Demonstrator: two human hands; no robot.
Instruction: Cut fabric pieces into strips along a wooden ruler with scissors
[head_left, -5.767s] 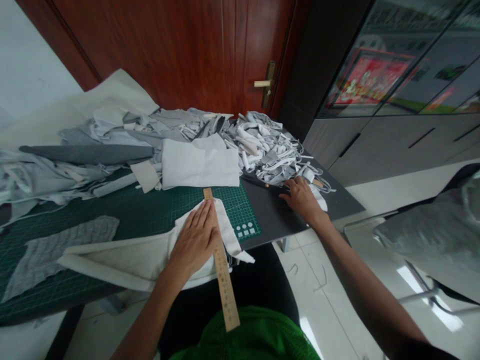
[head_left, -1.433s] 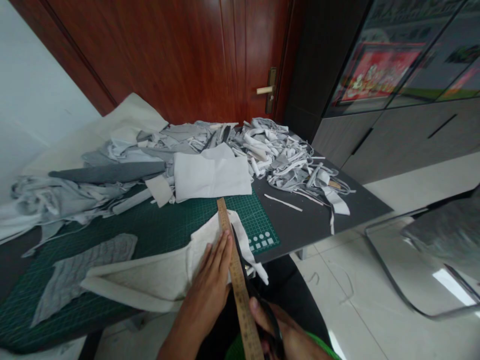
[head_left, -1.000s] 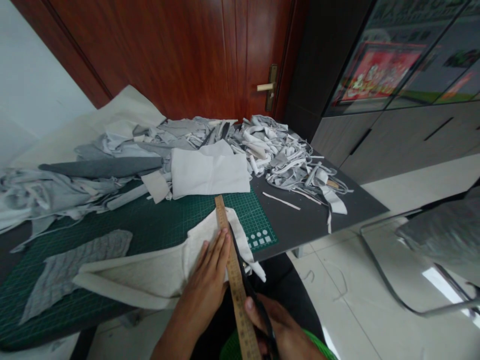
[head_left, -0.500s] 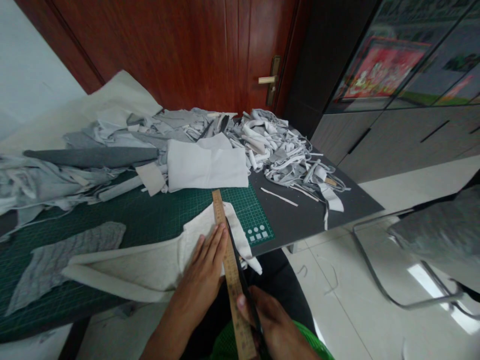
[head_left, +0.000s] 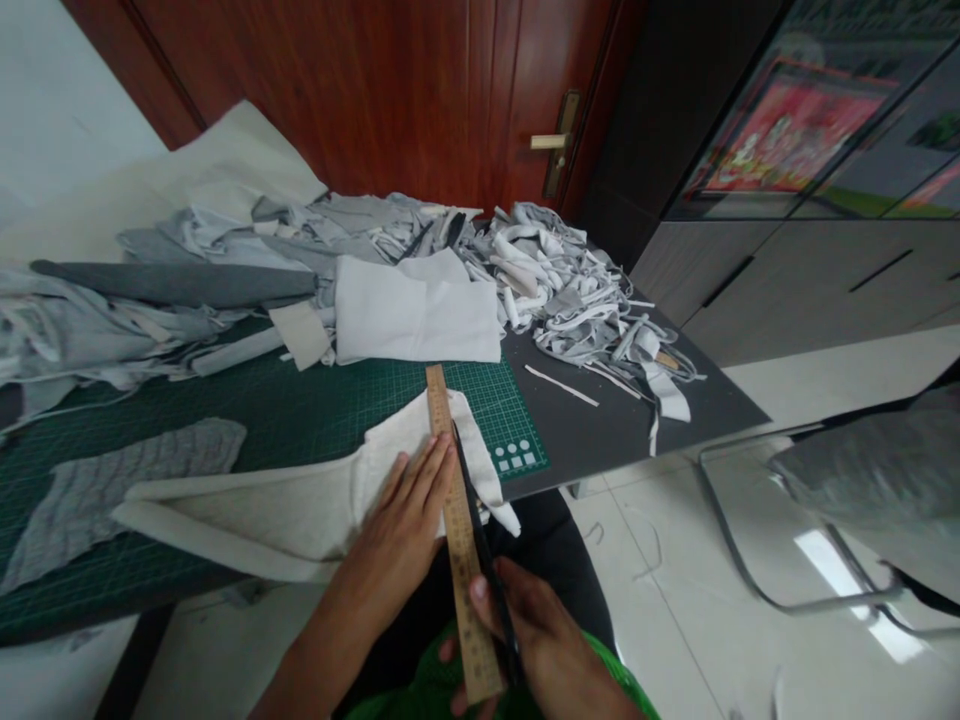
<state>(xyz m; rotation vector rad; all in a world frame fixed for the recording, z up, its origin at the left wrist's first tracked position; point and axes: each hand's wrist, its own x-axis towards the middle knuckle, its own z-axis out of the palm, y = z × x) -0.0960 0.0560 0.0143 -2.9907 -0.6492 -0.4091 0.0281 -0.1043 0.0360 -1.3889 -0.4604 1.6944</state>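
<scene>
My left hand (head_left: 409, 500) lies flat with its fingers stretched out, pressing a wooden ruler (head_left: 463, 575) onto cream cloth (head_left: 300, 505). The cloth rests on a green cutting mat (head_left: 300, 425), and its narrow right part hangs over the table's front edge. My right hand (head_left: 544, 635) is closed around what look like long black scissors (head_left: 476, 505), whose handles are hidden. Their dark blade runs along the ruler's right edge, reaching up into the cloth. Fingertips show beneath the near end of the ruler. A grey ribbed cloth piece (head_left: 142, 490) lies to the left.
Folded white cloth (head_left: 420, 315) lies beyond the ruler. Grey cloth (head_left: 255, 285) is heaped at the back left, with tangled offcuts (head_left: 570, 285) at the back right. A chair (head_left: 862, 490) stands to the right, and green mesh (head_left: 416, 690) shows below my hands.
The view has shifted slightly, and the table contents appear higher. My hands, ruler and scissors keep nearly the same arrangement. More fingertips now show under the ruler's near end.
</scene>
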